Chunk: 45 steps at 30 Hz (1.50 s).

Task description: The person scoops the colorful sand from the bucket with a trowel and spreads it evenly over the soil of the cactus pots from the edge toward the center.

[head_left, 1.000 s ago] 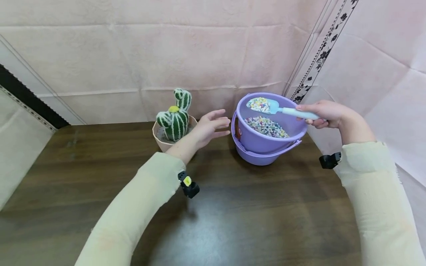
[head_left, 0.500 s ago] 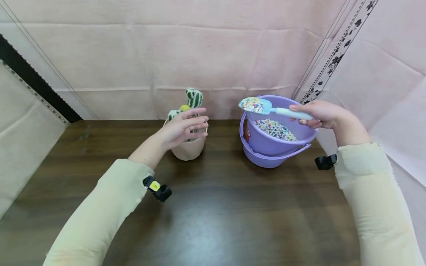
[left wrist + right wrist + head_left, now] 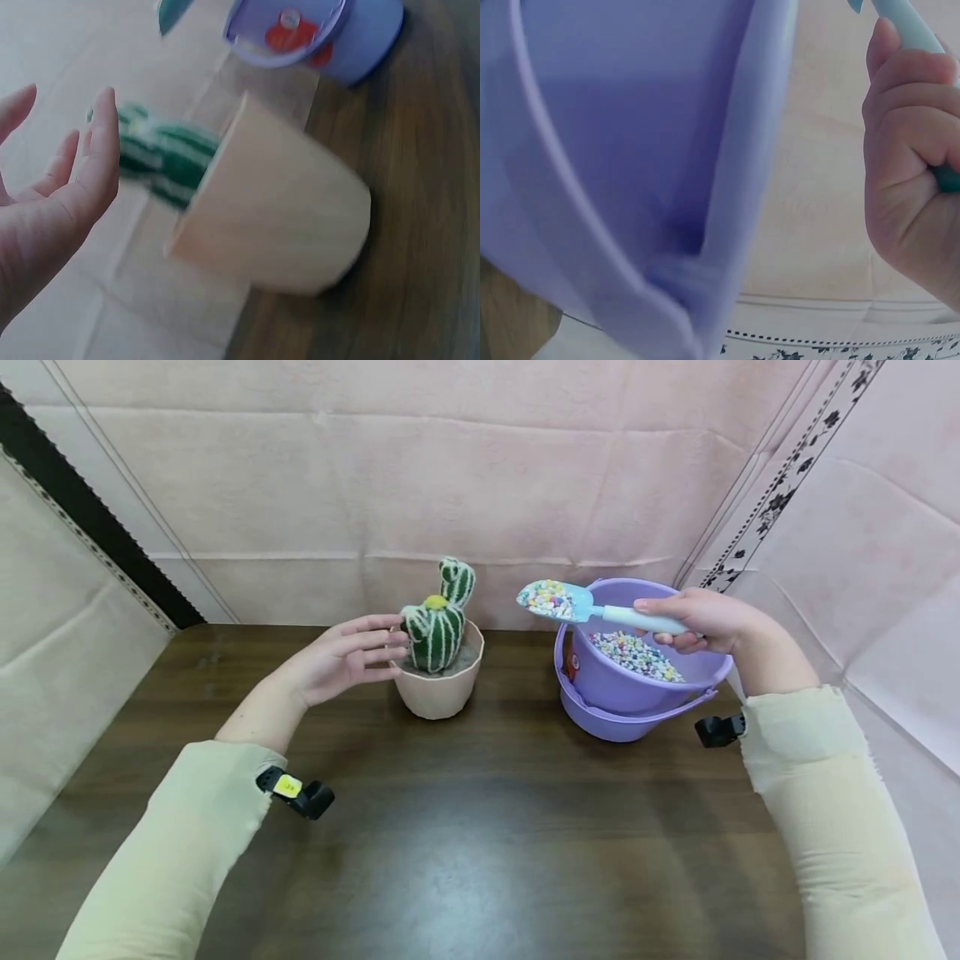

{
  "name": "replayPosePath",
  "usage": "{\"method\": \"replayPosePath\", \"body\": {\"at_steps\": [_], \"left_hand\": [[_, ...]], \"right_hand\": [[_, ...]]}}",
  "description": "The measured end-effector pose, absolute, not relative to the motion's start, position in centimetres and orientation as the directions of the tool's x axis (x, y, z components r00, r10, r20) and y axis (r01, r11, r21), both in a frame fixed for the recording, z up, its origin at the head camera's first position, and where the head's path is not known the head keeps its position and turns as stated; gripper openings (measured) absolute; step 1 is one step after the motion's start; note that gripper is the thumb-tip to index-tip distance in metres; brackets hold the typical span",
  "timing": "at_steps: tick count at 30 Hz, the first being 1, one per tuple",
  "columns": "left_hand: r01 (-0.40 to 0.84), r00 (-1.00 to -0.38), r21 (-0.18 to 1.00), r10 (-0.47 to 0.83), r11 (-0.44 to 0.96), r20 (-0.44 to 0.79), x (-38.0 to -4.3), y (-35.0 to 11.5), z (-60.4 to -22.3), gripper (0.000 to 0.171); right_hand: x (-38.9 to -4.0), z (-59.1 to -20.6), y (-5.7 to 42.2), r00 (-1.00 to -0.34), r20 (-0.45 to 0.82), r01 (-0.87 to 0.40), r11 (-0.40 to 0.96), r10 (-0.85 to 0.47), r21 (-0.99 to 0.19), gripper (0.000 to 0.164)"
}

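My right hand (image 3: pixel 701 620) grips the pale blue handle of a small trowel (image 3: pixel 581 604) in the head view. Its scoop carries a heap of multicoloured pebbles (image 3: pixel 547 599) and juts past the left rim of a purple bucket (image 3: pixel 637 681). More small pebbles (image 3: pixel 637 656) lie inside that bucket. My left hand (image 3: pixel 341 660), fingers extended and slightly spread, is at the left side of a green knitted cactus (image 3: pixel 437 635) with a yellow flower. The cactus stands in a cream pot (image 3: pixel 441 693) with grey filling, and the left wrist view shows the pot (image 3: pixel 285 202) from the side.
The purple bucket's handle (image 3: pixel 675 710) hangs down at its front. Pinkish cloth (image 3: pixel 480 485) walls the back and right sides behind the dark wooden table (image 3: pixel 480 827). A black strip (image 3: pixel 90 527) runs along the left corner.
My left hand has moved left, from the gap between pot and bucket, across the cactus to its left side. The loaded trowel has shifted left, from over the bucket to beyond its rim.
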<state>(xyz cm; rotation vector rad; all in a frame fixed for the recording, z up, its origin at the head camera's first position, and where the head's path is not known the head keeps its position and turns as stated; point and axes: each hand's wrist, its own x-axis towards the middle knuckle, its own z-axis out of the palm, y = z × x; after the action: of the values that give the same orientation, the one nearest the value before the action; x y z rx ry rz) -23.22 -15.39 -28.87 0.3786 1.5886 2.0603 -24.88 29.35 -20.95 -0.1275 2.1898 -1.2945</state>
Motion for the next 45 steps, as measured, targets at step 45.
{"method": "replayPosePath", "body": {"at_steps": [45], "left_hand": [[-0.45,-0.887,0.893,0.102,0.026,-0.45,-27.0,-15.6,-33.1,0.055]], "right_hand": [[-24.5,-24.4,21.2,-0.823,-0.458,0.179,0.612,-0.336,-0.771,0.039]]}}
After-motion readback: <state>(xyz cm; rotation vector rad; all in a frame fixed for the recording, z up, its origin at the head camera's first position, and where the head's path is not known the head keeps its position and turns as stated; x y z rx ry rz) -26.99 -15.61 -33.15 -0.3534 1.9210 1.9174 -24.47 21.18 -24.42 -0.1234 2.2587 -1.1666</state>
